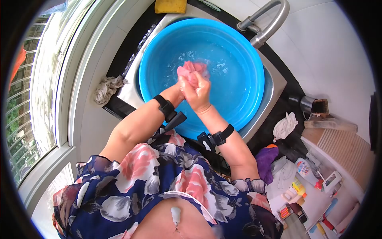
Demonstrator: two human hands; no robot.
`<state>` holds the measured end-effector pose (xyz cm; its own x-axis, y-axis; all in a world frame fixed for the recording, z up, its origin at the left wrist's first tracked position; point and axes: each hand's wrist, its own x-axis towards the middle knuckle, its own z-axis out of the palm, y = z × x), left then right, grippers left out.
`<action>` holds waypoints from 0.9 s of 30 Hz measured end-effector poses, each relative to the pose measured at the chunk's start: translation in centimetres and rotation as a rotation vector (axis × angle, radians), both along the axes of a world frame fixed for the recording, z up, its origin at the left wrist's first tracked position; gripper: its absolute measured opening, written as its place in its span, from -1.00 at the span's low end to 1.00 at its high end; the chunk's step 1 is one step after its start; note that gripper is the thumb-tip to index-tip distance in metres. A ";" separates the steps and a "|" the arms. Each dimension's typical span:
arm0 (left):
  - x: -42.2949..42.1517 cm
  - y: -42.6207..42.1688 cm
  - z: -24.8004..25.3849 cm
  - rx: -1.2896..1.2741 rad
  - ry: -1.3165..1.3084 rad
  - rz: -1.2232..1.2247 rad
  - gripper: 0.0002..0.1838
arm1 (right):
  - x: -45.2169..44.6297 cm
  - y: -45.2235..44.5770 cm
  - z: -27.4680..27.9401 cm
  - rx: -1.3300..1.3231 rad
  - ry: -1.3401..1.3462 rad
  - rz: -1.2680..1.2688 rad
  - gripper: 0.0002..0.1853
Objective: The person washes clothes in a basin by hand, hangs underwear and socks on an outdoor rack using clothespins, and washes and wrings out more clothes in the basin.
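A bunched pink cloth [191, 71] is gripped over the water in a large blue basin [254, 73]. My right hand [197, 92] is closed around its near side, fingers curled into the wet fabric. Just left of it, my left hand [176, 92] reaches to the same cloth; its fingers are mostly hidden behind the right hand and the fabric, so I cannot see how they lie. Both wrists are close together above the near part of the basin. Splashes and ripples show in the water around the cloth.
The basin sits in a metal sink [274, 85] with a curved faucet [274, 26] at its far right. A crumpled rag [107, 89] lies left, a white cloth [285, 126] right. A yellow sponge [170, 6] is at the back. Bottles [304, 167] stand on a lower-right shelf.
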<state>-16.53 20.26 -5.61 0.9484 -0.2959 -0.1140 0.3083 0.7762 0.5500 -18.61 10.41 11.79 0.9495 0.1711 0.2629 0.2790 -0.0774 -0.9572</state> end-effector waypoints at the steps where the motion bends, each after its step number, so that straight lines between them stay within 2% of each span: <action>1: -0.2 -0.2 1.9 0.099 0.121 0.012 -0.61 | 0.7 -0.4 -1.6 -0.001 -0.002 0.000 -0.66; 4: -0.6 -1.9 10.8 0.381 0.490 0.044 -0.65 | 3.6 -3.1 -6.7 -0.123 -0.007 -0.043 -0.61; 5: -0.2 -2.0 12.2 0.383 0.484 0.049 -0.65 | 4.6 -3.9 -8.4 -0.144 0.092 -0.095 -0.60; 6: 0.0 -2.1 13.1 0.630 0.560 -0.010 -0.64 | 5.0 -4.3 -9.3 -0.163 0.196 -0.140 -0.58; 7: 0.3 -2.3 13.8 0.874 0.630 -0.069 -0.62 | 5.3 -4.6 -10.2 -0.162 0.189 -0.131 -0.58; 9: 0.4 -2.0 11.0 0.823 0.578 -0.012 -0.60 | 5.7 -5.2 -11.0 -0.360 0.418 -0.123 -0.49; 10: 0.8 -1.5 10.2 0.810 0.715 -0.027 -0.58 | 5.3 -5.9 -11.3 -0.363 0.426 -0.118 -0.49; 11: 1.0 -0.8 9.5 0.794 0.845 -0.036 -0.56 | 5.6 -6.7 -11.6 -0.595 0.575 -0.116 -0.46; 12: 0.9 -0.4 9.2 0.706 0.851 0.045 -0.54 | 6.3 -7.6 -12.4 -0.825 0.712 -0.111 -0.42; 15: 0.8 1.6 6.5 0.851 0.912 -0.035 -0.49 | 4.8 -10.3 -16.8 -0.876 0.707 -0.188 -0.39; 16: 0.6 2.2 3.4 1.028 0.907 -0.078 -0.31 | 4.5 -10.6 -18.0 -0.893 0.780 -0.184 -0.41; 17: 0.4 1.4 3.5 1.028 0.908 -0.078 -0.31 | 4.4 -10.7 -18.6 -0.910 0.855 -0.177 -0.43; 18: -0.1 -0.2 3.8 1.076 0.825 0.027 -0.26 | 4.3 -9.2 -17.1 -0.909 0.858 -0.175 -0.43; 19: -0.8 -1.9 4.2 1.120 0.741 0.130 -0.21 | 3.9 -6.9 -15.7 -0.466 0.851 -0.219 -0.48; 20: -0.6 -2.9 7.6 0.997 0.819 0.031 -0.16 | 3.4 -5.0 -14.5 -0.025 0.817 -0.257 -0.53; 21: -0.4 -2.7 7.9 0.999 0.820 0.023 -0.16 | 3.0 -4.0 -14.6 -0.024 0.821 -0.264 -0.53; 23: 0.6 -2.1 8.2 0.583 0.711 -0.220 -0.10 | 2.9 -2.9 -14.9 -0.382 0.269 -0.248 -0.56; 24: 1.1 -1.8 8.2 0.457 0.764 -0.175 -0.14 | 3.0 -2.3 -13.3 -0.381 0.269 -0.248 -0.56; 25: 1.7 -1.3 7.7 0.459 0.769 -0.178 -0.14 | 3.0 -2.1 -11.6 -0.389 0.338 -0.213 -0.60; 27: 2.5 0.1 5.9 0.074 0.766 -0.322 -0.22 | 3.1 -1.0 -7.3 -0.392 0.400 -0.174 -0.62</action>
<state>-14.02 20.39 0.33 0.4710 -0.5059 -0.7227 0.8184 0.5563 0.1439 -15.53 9.42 4.50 0.9848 0.0157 -0.1728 -0.1465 -0.4591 -0.8762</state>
